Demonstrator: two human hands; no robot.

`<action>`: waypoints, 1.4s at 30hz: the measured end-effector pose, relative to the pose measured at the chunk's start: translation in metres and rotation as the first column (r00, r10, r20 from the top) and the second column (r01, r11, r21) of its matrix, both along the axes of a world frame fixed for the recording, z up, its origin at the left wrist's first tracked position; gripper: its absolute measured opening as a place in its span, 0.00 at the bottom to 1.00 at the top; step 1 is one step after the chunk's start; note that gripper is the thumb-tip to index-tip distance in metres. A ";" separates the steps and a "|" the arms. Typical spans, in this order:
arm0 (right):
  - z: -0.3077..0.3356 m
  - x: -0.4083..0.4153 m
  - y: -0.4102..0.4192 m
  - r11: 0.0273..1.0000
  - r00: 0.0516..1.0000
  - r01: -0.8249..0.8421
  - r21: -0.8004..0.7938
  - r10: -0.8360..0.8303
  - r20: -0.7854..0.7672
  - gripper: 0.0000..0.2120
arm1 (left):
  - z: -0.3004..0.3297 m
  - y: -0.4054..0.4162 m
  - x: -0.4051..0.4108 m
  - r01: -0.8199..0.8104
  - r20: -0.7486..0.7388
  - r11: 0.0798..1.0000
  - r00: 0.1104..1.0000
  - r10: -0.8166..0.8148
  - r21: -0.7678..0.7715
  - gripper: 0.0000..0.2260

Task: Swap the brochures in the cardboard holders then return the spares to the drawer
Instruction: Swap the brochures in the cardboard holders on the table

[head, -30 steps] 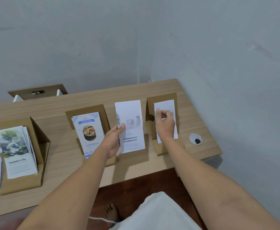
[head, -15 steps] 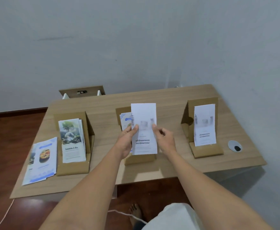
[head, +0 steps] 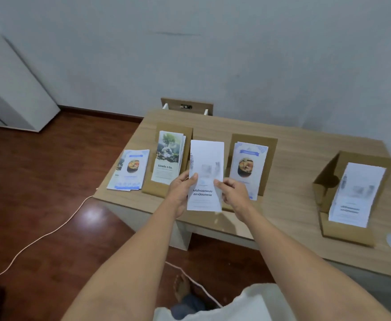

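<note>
Hands hold one white folded paper brochure with dark print (head: 205, 176) upright above the near edge of the light wooden desk (head: 289, 205): the left hand (head: 181, 192) pinches its left edge, the right hand (head: 232, 193) its right edge, thumbs on the front. Behind it on the desk stand three brown cardboard holders, with tree-cover brochures (head: 168, 156), food-cover brochures (head: 248, 169) and white brochures (head: 354, 195). A flat stack of spare food-cover brochures (head: 129, 169) lies at the desk's left end.

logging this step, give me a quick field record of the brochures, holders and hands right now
held: white brochures, upright, above the desk's near edge
left hand: grips their left edge
right hand: pinches their right edge
left holder: tree brochures
middle holder: food brochures
right holder: white brochures
loose stack: flat on desk, left of the holders
</note>
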State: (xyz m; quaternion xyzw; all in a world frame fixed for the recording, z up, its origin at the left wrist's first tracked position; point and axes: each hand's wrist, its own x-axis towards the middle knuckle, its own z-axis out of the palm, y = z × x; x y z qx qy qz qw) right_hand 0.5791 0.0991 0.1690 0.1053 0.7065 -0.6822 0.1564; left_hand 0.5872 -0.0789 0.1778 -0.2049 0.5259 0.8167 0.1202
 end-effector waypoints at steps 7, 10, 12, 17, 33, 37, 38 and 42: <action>0.004 -0.001 -0.077 0.994 0.995 -0.103 0.037 0.103 -0.002 0.07 | -0.011 -0.076 0.017 -0.112 -0.008 0.994 0.994 0.112 0.003 0.09; 0.001 -0.004 -0.112 0.992 0.993 -0.116 0.041 0.116 0.010 0.07 | -0.016 -0.111 0.021 -0.112 -0.014 0.993 0.994 0.111 -0.034 0.09; -0.003 -0.006 -0.146 0.990 0.991 -0.132 0.047 0.130 0.039 0.08 | -0.020 -0.144 0.023 -0.095 -0.017 0.993 0.995 0.094 -0.076 0.09; -0.010 -0.008 -0.226 0.994 0.993 -0.097 0.059 0.093 0.066 0.10 | -0.036 -0.231 0.019 -0.055 0.026 0.984 0.998 0.060 -0.168 0.15; -0.047 -0.074 -0.330 0.952 0.997 -0.035 0.305 0.014 0.071 0.09 | -0.069 -0.328 -0.066 0.115 0.186 0.951 0.981 -0.062 -0.287 0.19; -0.059 -0.102 -0.336 0.936 0.984 -0.112 0.334 0.059 0.165 0.14 | -0.079 -0.333 -0.092 0.167 0.265 0.933 0.961 -0.081 -0.320 0.19; -0.061 -0.106 -0.337 0.932 0.979 -0.126 0.339 0.061 0.194 0.15 | -0.080 -0.334 -0.096 0.189 0.284 0.925 0.954 -0.094 -0.329 0.18; -0.068 -0.118 -0.338 0.906 0.959 -0.179 0.385 0.073 0.274 0.16 | -0.086 -0.333 -0.112 0.224 0.326 0.915 0.939 -0.110 -0.335 0.11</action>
